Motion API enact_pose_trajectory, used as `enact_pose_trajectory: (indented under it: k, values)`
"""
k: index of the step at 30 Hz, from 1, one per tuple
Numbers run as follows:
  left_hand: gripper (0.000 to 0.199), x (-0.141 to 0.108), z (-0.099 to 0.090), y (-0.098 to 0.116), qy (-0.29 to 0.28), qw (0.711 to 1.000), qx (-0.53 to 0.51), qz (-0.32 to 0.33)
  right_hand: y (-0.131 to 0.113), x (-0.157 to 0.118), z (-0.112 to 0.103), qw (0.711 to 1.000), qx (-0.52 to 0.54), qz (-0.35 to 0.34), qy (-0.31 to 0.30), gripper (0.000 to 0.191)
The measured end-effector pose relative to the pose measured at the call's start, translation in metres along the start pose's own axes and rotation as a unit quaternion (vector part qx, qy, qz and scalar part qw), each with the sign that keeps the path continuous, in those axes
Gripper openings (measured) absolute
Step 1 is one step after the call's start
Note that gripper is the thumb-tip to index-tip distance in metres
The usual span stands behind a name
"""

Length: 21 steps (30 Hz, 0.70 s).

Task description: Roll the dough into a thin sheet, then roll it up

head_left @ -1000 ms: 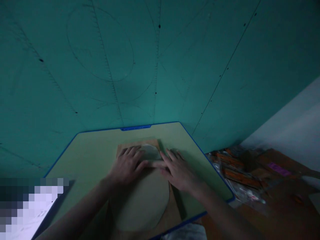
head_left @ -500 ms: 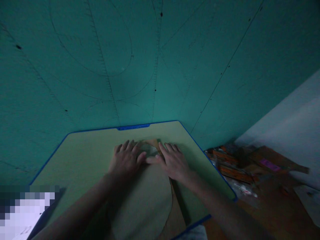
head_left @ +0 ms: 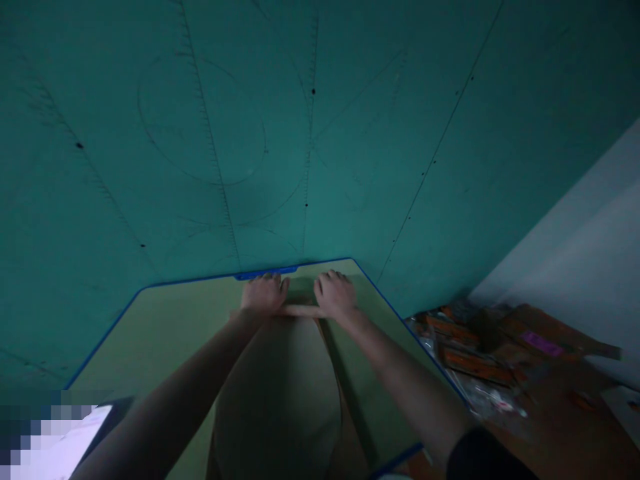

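Observation:
A large pale oval sheet lies lengthwise on a blue-edged board, with a tan piece showing beneath its right side. Across the sheet's far end runs a pale, narrow rod. My left hand is over its left part, fingers curled down on the far side. On the right part sits my right hand, likewise curled, with the thumb toward the middle. Both palms and the undersides of the fingers are hidden.
A green wall with drawn lines and curves rises right behind the board. To the right, cardboard and clear plastic wrapping lie on the brown floor. A bright, partly blurred panel stands at lower left.
Both hands have moved forward, toward the board's far edge, and the rod with them. Their fingers, stretched out before, are now curled. The camera view has shifted slightly.

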<state>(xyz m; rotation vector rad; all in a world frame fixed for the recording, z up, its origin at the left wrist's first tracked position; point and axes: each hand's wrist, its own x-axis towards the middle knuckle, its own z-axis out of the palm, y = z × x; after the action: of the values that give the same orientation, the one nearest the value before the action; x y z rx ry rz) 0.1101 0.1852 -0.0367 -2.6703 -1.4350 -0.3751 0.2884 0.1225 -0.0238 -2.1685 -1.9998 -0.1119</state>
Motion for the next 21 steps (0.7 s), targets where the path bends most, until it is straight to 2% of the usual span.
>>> enact_pose_trajectory:
  k: [3, 6, 9, 12, 18, 21]
  values:
    - [0.047, -0.031, -0.002, 0.008, -0.012, 1.0, 0.016, -0.012, -0.008, -0.038, -0.004, 0.999, -0.002, -0.052, 0.011, 0.039]
    - [0.049, -0.064, -0.002, 0.011, -0.023, 0.999, 0.028, -0.015, -0.012, -0.076, -0.001, 0.996, 0.009, -0.093, 0.001, 0.049]
    - [0.048, -0.079, 0.0, 0.008, -0.022, 0.999, 0.038, -0.002, -0.013, -0.091, 0.004, 0.994, 0.016, -0.103, -0.033, 0.058]
    - [0.051, -0.066, 0.002, 0.005, -0.041, 0.998, 0.046, 0.015, -0.012, -0.077, 0.009, 0.995, 0.013, -0.095, -0.033, 0.061]
    - [0.048, -0.002, 0.003, -0.002, -0.062, 0.996, 0.063, 0.022, 0.001, -0.007, 0.015, 0.998, 0.044, -0.022, -0.05, 0.056]
    - [0.039, 0.015, 0.001, -0.006, -0.08, 0.994, 0.064, 0.042, 0.007, 0.019, 0.016, 0.997, 0.049, -0.011, -0.064, 0.057]
